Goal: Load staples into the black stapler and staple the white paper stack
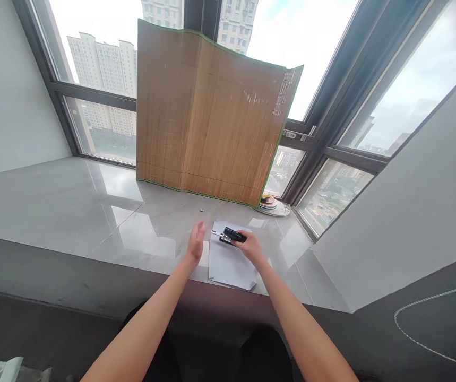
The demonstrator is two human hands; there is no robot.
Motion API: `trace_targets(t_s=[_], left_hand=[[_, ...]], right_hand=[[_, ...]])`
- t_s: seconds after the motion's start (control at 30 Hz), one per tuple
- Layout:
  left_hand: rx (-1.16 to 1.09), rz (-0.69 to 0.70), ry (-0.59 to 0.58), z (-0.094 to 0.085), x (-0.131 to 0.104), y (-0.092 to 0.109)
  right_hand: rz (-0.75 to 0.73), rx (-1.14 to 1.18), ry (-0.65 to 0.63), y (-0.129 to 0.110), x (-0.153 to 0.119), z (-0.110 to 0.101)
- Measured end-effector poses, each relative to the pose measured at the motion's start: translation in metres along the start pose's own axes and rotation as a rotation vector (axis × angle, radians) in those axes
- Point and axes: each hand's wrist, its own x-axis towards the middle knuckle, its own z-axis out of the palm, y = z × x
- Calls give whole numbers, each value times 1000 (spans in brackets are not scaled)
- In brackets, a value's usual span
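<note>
White paper sheets (231, 265) lie on the grey tiled sill, their near corners slightly bent at the front edge. Over their upper part, my right hand (250, 246) is closed round the rear of a black stapler (233, 235), whose silvery metal part points left. To the left of the paper, my left hand (196, 241) is raised on its side with nothing in it. Its fingers are stretched out and a little blurred, apart from the stapler.
A bamboo mat (212, 116) with green edging stands against the window behind the sill (132, 228). Round stacked items (274, 207) sit by its lower right corner. A white cord (397, 318) hangs at the right, and a pale slatted object (10, 369) shows at the lower left.
</note>
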Motion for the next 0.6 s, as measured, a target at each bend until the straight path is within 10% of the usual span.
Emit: trace_targets(t_s=[0.27, 0.6], left_hand=[[-963, -387, 102, 19, -3, 14], [-1044, -391, 69, 22, -5, 15]], right_hand=[[-657, -552, 77, -56, -35, 2], [-969, -871, 67, -71, -45, -9]])
